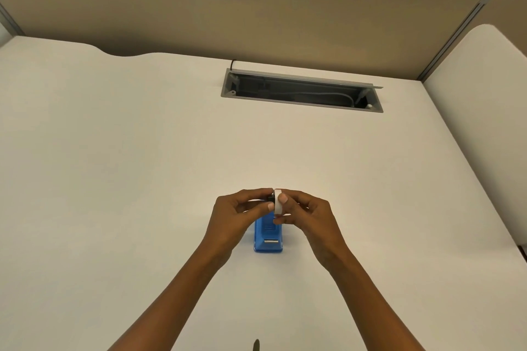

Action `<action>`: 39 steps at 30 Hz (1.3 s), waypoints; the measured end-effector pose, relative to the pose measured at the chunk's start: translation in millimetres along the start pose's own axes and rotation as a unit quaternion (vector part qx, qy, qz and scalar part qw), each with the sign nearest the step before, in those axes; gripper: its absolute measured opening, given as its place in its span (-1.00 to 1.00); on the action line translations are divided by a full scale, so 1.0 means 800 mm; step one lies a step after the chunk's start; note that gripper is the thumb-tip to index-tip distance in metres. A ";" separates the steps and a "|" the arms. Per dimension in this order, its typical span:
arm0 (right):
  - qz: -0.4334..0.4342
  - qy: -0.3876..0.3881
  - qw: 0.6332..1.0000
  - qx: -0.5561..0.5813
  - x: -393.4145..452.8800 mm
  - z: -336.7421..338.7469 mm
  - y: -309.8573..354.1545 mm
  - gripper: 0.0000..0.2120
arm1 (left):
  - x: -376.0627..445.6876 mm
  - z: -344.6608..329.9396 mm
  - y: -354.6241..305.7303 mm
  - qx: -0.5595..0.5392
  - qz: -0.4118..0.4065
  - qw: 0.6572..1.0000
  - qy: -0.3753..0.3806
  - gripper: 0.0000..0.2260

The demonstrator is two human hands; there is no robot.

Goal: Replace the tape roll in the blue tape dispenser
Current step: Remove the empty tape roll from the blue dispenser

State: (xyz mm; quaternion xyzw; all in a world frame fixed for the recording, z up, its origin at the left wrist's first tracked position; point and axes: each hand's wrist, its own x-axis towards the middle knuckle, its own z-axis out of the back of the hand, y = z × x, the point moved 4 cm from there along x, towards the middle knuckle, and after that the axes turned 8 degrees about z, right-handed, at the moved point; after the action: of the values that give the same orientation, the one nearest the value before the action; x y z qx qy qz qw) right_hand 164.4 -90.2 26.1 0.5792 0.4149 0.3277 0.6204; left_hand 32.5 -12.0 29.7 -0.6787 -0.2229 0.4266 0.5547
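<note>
**Roll and hub held just above the far end of the dispenser**

Nearest the camera, the blue tape dispenser (268, 239) is seen standing on the pale surface (114, 179), its long axis running straight away from the person, with the metal cutter bar at the near end. Its far end is hidden under the two hands.

Directly over that far end, the white tape roll (278, 204) is pinched by the right hand (306, 215), thumb on its outer face, so that the roll stands on edge. A small black piece, judged to be the hub (271, 197), is held by the closed grip of the left hand (238, 215) and lies pressed against the roll's left face. Whether it is already seated in the core cannot be told.

The coming move is judged to turn on this: the dispenser's cradle lies straight below the grip, so only a short lowering is called for, with the roll's plane kept in line with the dispenser's long axis.

Further off, an open cable tray (302, 91) is set in the surface, well apart from the work.
</note>
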 end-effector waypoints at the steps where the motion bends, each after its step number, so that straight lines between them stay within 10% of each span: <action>1: 0.002 0.000 1.000 -0.004 0.000 0.000 0.001 -0.61 | 0.000 0.000 -0.001 -0.010 0.005 1.000 0.001 -0.79; 26: 0.038 -0.026 0.999 -0.026 0.010 0.017 0.005 -0.54 | 0.009 0.009 0.016 -0.185 0.109 0.977 0.002 -0.83; 39: 0.063 -0.063 0.959 -0.268 0.097 0.003 -0.033 -0.56 | 0.009 0.018 0.021 -0.168 0.106 0.979 -0.055 -0.86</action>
State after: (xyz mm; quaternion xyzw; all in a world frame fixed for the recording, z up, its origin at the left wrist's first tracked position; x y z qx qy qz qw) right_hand 198.5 -25.5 -10.8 0.4362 0.2346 0.4287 0.7556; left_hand 21.4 -3.3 11.2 -0.7573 -0.2480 0.4766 0.3713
